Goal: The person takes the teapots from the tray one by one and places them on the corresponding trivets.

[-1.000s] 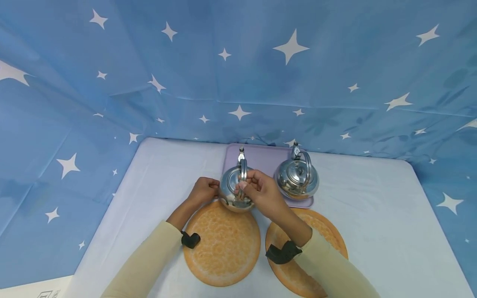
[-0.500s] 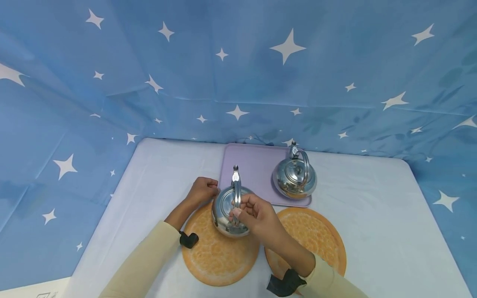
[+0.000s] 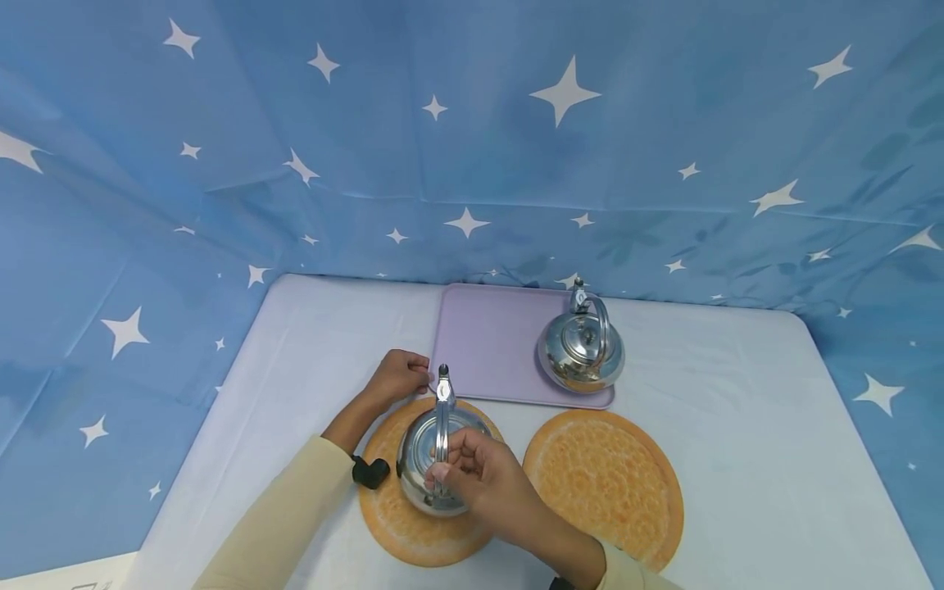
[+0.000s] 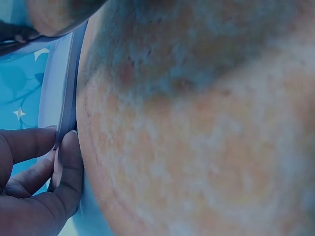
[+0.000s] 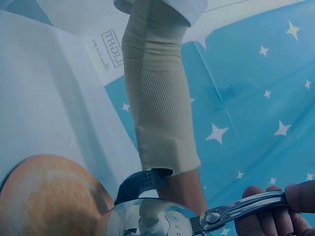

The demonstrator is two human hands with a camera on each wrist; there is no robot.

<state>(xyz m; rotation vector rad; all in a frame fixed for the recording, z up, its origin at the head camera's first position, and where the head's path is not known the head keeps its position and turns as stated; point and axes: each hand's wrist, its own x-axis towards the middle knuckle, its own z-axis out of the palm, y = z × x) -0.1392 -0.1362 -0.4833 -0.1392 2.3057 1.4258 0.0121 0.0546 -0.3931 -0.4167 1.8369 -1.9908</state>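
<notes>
The lilac tray (image 3: 490, 344) bears a second teakettle (image 3: 581, 354); the right placemat (image 3: 605, 483) lies nearby. My left hand (image 3: 398, 377) pinches the tray's near-left corner. My right hand (image 3: 490, 485) grips the steel teakettle (image 3: 419, 455) by its handle (image 3: 442, 422), over the left placemat (image 3: 424, 547). Spout (image 3: 444, 392): tray-ward; handle axis: near-to-far.

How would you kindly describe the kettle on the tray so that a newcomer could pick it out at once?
On the white table, near the starry blue backdrop, lies a purple tray. On the tray's right side sits a round, shiny metal kettle. Unlike the other kettle, held by its handle in the right hand, this one is untouched.
</notes>
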